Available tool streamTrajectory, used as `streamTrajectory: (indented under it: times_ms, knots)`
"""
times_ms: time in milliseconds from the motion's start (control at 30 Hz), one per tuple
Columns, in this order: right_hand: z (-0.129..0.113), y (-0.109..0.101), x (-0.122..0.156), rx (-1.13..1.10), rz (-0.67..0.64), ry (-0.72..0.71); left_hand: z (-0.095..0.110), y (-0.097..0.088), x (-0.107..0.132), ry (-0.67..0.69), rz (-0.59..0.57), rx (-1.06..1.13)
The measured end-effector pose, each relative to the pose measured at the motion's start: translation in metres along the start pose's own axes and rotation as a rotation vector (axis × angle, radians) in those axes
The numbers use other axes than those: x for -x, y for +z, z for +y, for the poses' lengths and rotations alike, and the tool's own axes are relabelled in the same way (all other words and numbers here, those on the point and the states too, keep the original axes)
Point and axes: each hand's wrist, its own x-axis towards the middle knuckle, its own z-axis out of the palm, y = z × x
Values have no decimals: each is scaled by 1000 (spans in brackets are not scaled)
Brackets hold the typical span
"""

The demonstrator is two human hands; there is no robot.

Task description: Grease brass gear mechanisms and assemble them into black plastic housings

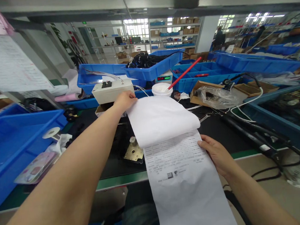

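Printed paper sheets (184, 190) hang between my two hands, over the bench edge and my lap. The upper sheet is folded over, its blank side showing, above rows of print and small logos. My left hand (126, 100) pinches the top left corner, in front of a beige box (113, 90) with a black switch. At the right edge, my right hand (216, 154) grips the paper between thumb and fingers. Just left of the paper, a brass-coloured metal plate with a knob (134, 151) lies on the dark mat, partly covered by the sheets.
Blue bins (151, 68) stand along the back, one full of black cables. A white tub (162, 89) has a red stick in it. Left are a solder spool (51, 133) and a large blue bin (22, 139); right, an open carton (212, 94) and black cabled tools (250, 138).
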Motion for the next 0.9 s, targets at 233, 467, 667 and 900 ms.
streamTrajectory:
  times_ms: [233,467,667,900]
  knots:
    - [-2,4,0,-89,57,73,12,-33,68,84,268,88]
    - [1,2,4,-136,67,137,8,-12,241,-276,105,516]
    - [-3,7,20,-137,77,139,6,28,264,-464,87,896]
    - [-16,16,33,-201,66,123,9,32,252,-391,-29,957]
